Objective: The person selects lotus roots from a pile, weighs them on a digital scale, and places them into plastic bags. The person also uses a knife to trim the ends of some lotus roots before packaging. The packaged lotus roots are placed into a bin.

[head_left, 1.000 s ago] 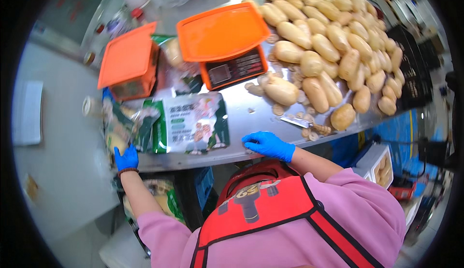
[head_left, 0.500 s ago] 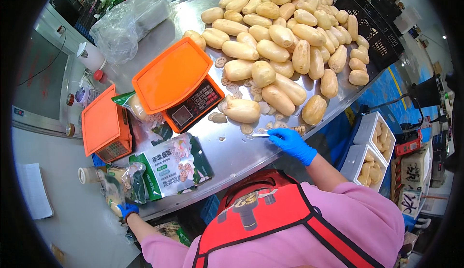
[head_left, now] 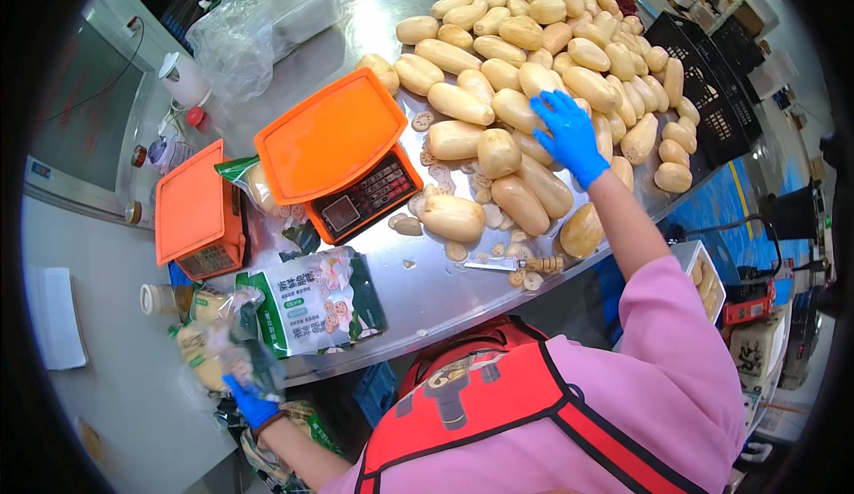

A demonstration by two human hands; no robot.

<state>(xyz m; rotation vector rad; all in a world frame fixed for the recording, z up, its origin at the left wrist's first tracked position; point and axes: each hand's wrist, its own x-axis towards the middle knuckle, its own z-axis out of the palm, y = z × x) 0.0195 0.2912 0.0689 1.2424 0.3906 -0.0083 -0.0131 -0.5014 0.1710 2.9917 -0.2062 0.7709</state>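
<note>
My right hand (head_left: 569,135), in a blue glove, reaches over the pile of peeled lotus roots (head_left: 458,102), fingers spread; its fingertips are at a root in the middle of the heap. My left hand (head_left: 253,402), also gloved in blue, is closed at the lower edge of a clear plastic bag with pale lotus root in it (head_left: 206,356), partly blurred, at the table's left end. A knife (head_left: 498,263) with a wooden handle lies near the table's front edge among cut lotus slices (head_left: 532,281). Beside the bag lies a printed green-and-white package (head_left: 311,303).
Two orange scales (head_left: 331,142) (head_left: 189,209) stand left of the pile on the steel table (head_left: 427,303). Clear plastic sheeting (head_left: 233,53) lies at the back left. A black crate (head_left: 703,93) sits beyond the right edge, with a white foam box (head_left: 707,285) of roots below.
My right hand has let go of the knife and moved up and away to the root pile. My left hand has shifted slightly right with the bag.
</note>
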